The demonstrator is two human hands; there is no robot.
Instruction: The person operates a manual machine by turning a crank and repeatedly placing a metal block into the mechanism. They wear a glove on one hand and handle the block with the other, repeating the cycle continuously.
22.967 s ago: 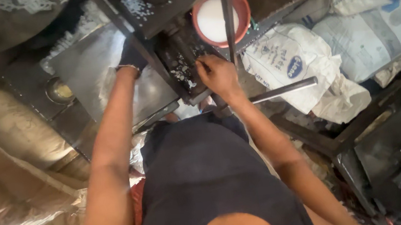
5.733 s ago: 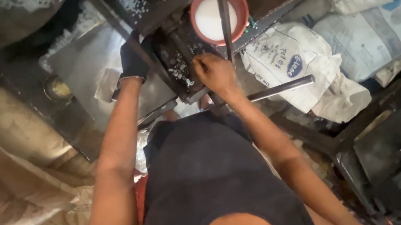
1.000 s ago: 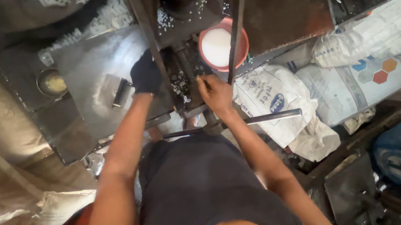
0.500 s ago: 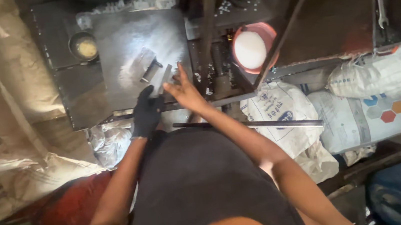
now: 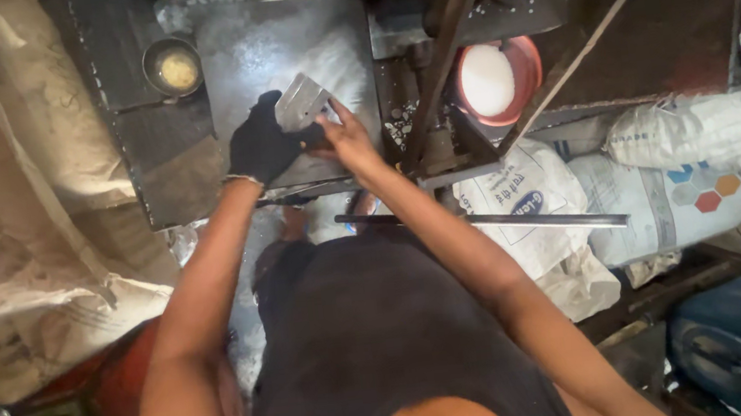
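Together, both hands point(image 5: 263, 144) point(image 5: 346, 136) grip (left gloved) metal piece point(image 5: 301, 102).

Small metal piece point(image 5: 303, 104) sitting on the worktop point(image 5: 325, 55), little bowl point(image 5: 173, 70) off to its left, bucket point(image 5: 497, 82) to the right, sacks point(image 5: 664, 174) below that bucket.

A dark metal worktop point(image 5: 151, 159) fills the upper left of the frame, carrying a grey steel sheet point(image 5: 315, 47) and a small round tin point(image 5: 173, 68).

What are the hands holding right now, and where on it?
Both hands grip a small metal piece: the gloved left hand at its lower left edge, the bare right hand at its lower right.
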